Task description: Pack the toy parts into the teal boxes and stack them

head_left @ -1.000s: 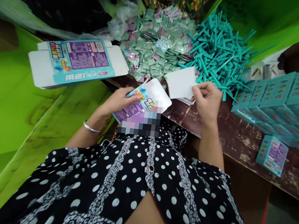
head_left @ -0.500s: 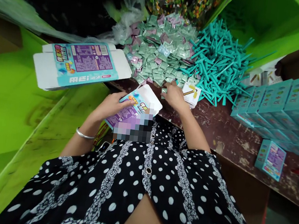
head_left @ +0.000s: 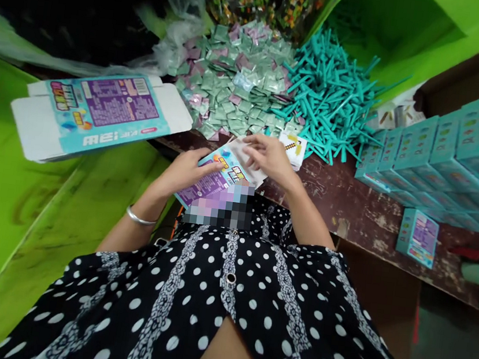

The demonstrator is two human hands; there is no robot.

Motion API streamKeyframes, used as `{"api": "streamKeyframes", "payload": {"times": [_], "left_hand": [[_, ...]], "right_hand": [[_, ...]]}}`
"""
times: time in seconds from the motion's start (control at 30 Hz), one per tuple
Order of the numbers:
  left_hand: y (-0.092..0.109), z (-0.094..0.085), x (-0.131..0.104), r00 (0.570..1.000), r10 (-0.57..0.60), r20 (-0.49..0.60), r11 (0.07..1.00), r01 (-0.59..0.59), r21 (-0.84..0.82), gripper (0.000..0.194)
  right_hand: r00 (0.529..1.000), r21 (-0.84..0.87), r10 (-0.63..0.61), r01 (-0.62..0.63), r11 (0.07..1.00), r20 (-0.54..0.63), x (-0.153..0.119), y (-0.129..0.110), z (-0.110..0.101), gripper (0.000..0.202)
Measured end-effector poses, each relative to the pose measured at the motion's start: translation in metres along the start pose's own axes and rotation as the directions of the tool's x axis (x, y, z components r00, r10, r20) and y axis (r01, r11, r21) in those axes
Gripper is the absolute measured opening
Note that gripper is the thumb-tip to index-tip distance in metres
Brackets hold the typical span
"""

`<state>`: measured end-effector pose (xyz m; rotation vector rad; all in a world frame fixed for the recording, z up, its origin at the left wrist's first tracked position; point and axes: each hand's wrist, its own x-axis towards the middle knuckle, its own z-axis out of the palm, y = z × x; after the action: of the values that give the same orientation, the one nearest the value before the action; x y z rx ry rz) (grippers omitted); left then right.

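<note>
My left hand (head_left: 182,173) is closed round the left edge of a blue and purple printed carton (head_left: 209,183), thumb on its front face. The carton is tilted in front of my body, its white flap end facing the table; a blurred patch covers its lower part. My right hand (head_left: 271,159) is at that flap end, fingers bent over the opening. What its fingertips hold, if anything, is hidden. Just beyond the right hand lies a stack of white cards (head_left: 298,159) with a pickaxe picture. Small green and pink sachets (head_left: 241,95) are heaped behind, beside a pile of teal sticks (head_left: 332,98).
Flat, unfolded cartons (head_left: 118,103) lie stacked at the left. Rows of filled-out teal boxes (head_left: 437,163) stand on the right, and a single box (head_left: 418,236) lies nearer. Clear plastic (head_left: 178,38) hangs at the back. The worn brown table (head_left: 334,194) has its edge before me.
My right hand has moved from the table by the sachets and cards to the carton's flap end. The left hand still holds the carton. The view has shifted slightly to the right.
</note>
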<state>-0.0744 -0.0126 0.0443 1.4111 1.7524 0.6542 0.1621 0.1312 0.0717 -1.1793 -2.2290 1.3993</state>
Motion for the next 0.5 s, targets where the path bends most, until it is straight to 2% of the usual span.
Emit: {"api": "streamKeyframes", "payload": {"times": [0.07, 0.1, 0.17, 0.23, 0.33, 0.43, 0.5], "left_hand": [[0.004, 0.001, 0.004, 1.000, 0.009, 0.006, 1.000, -0.009, -0.006, 0.066], [0.005, 0.002, 0.006, 1.000, 0.009, 0.006, 1.000, -0.009, -0.004, 0.067], [0.002, 0.003, 0.011, 1.000, 0.003, 0.005, 1.000, -0.003, 0.005, 0.068], [-0.002, 0.005, 0.015, 1.000, -0.010, 0.008, 1.000, 0.010, 0.015, 0.070], [-0.005, 0.009, 0.018, 1.000, -0.016, 0.009, 1.000, 0.016, -0.002, 0.069], [-0.005, 0.010, 0.018, 1.000, -0.010, 0.006, 0.997, 0.010, -0.074, 0.065], [-0.004, 0.011, 0.018, 1.000, -0.013, -0.005, 0.995, 0.012, -0.095, 0.062]], "right_hand": [[0.970, -0.196, -0.045, -0.003, 0.981, -0.241, -0.001, 0.014, -0.035, 0.025], [0.930, -0.312, -0.067, -0.053, 0.948, -0.362, -0.001, 0.026, -0.056, 0.024], [0.872, -0.487, -0.068, -0.204, 0.849, -0.485, 0.000, 0.054, -0.094, 0.020], [0.860, -0.547, -0.026, -0.300, 0.782, -0.509, 0.001, 0.084, -0.121, 0.018], [0.885, -0.580, -0.008, -0.297, 0.759, -0.465, -0.001, 0.118, -0.141, 0.024], [0.893, -0.623, -0.053, -0.268, 0.735, -0.447, -0.008, 0.133, -0.164, 0.041], [0.886, -0.640, -0.138, -0.204, 0.741, -0.443, -0.012, 0.130, -0.185, 0.053]]}}
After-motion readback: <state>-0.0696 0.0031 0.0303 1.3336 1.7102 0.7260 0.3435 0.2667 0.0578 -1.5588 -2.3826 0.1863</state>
